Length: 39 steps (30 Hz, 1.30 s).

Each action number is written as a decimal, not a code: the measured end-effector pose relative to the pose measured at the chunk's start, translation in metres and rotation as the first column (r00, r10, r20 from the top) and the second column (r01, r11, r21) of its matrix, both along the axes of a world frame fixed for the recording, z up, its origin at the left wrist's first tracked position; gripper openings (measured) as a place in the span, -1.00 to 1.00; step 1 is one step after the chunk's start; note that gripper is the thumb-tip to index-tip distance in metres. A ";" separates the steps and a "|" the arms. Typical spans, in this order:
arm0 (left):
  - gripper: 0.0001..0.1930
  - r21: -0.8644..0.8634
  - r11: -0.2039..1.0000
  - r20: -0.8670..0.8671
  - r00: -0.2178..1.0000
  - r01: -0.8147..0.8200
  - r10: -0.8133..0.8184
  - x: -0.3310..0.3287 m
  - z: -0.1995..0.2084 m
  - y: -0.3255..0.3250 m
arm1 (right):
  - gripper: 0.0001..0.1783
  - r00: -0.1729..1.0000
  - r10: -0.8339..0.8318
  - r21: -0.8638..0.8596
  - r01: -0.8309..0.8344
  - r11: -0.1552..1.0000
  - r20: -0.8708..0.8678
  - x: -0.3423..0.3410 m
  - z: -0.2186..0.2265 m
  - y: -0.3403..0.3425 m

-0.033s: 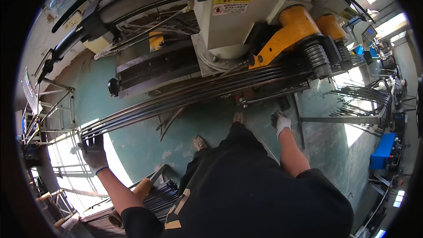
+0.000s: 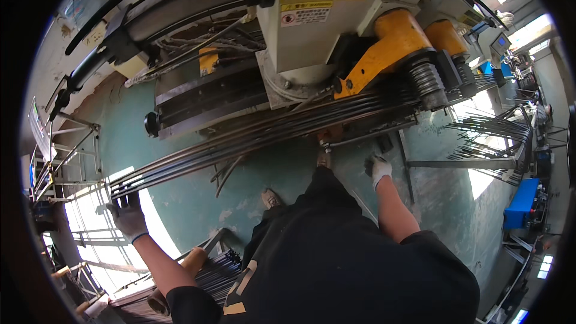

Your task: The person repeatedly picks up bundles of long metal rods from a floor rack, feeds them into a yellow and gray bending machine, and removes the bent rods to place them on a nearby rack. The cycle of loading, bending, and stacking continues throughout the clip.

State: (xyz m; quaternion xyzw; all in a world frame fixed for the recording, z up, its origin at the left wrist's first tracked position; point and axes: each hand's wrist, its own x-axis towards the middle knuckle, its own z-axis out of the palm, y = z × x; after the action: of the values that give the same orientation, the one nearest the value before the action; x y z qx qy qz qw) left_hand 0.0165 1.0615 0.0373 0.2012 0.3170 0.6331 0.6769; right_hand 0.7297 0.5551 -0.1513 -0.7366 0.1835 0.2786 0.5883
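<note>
Left hand [image 2: 128, 217] at the ends of dark rods [image 2: 198, 159], grip unclear, right hand [image 2: 378, 168] partly open

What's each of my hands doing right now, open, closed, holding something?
Left hand: gloved, at the left ends of the long dark rods; grip can't be told.
Right hand: gloved, apart from the rods; open or closed can't be told.

Machine [image 2: 324, 36] ahead of worker [image 2: 360, 258]. Long rods [image 2: 252, 138] run crosswise between, left ends at left hand [image 2: 128, 219]. Right hand [image 2: 380, 171] right of shoes [image 2: 271, 198], apart from rods. Rod pile [image 2: 221, 271] worker's left. Rack [image 2: 462, 164] far right.
</note>
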 end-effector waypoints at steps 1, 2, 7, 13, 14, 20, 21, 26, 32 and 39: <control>-0.29 -0.103 0.984 -0.054 0.989 -0.145 0.140 0.038 0.013 -0.013 | -0.67 0.999 0.032 0.008 -0.032 0.999 -0.032 0.005 -0.007 -0.002; -0.31 -0.192 0.951 -0.077 0.970 -0.240 0.230 0.062 0.015 -0.030 | -0.65 0.994 0.085 0.024 -0.083 0.996 -0.067 0.011 -0.012 0.003; -0.38 -0.461 0.875 -0.163 0.984 -0.145 0.077 0.146 -0.081 -0.110 | -0.51 0.944 0.325 -0.145 -0.329 0.933 -0.049 0.079 -0.102 -0.031; -0.57 -0.476 0.626 -0.735 -0.671 0.617 0.103 0.358 -0.111 -0.223 | -0.51 0.572 0.819 -0.581 -0.655 0.483 0.036 0.176 -0.174 -0.074; -0.60 -0.510 0.499 -0.554 -0.712 0.700 0.432 0.380 -0.105 -0.232 | -0.52 0.527 0.850 -0.589 -0.684 0.430 0.009 0.192 -0.178 -0.078; -0.68 -0.261 0.519 -0.414 -0.580 0.814 0.701 0.399 -0.141 -0.232 | -0.52 0.360 0.931 -0.624 -0.716 0.313 0.055 0.261 -0.221 -0.102; -0.67 -0.326 0.513 -0.376 -0.607 0.794 0.700 0.380 -0.157 -0.231 | -0.53 0.348 0.932 -0.609 -0.719 0.334 0.101 0.259 -0.214 -0.087; -0.69 -0.150 0.717 -0.941 0.126 0.680 -0.316 0.372 -0.150 -0.206 | -0.56 0.637 0.769 -0.459 -0.668 0.586 0.055 0.185 -0.062 -0.058; -0.69 -0.063 0.721 -0.920 0.240 0.690 -0.310 0.431 -0.098 -0.236 | -0.61 0.886 0.460 -0.328 -0.455 0.828 -0.068 0.134 -0.051 -0.144; -0.68 -0.073 0.759 -0.188 0.739 0.647 -0.647 0.408 -0.100 -0.243 | -0.68 0.976 0.209 -0.190 -0.194 0.962 0.060 0.104 -0.004 -0.184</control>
State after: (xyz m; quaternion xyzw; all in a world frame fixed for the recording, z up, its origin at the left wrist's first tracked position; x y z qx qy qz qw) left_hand 0.4241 0.8190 -0.0625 0.3607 0.2954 0.3345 0.8189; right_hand 0.8337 0.3711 -0.1549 -0.8130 0.1089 0.2894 0.4933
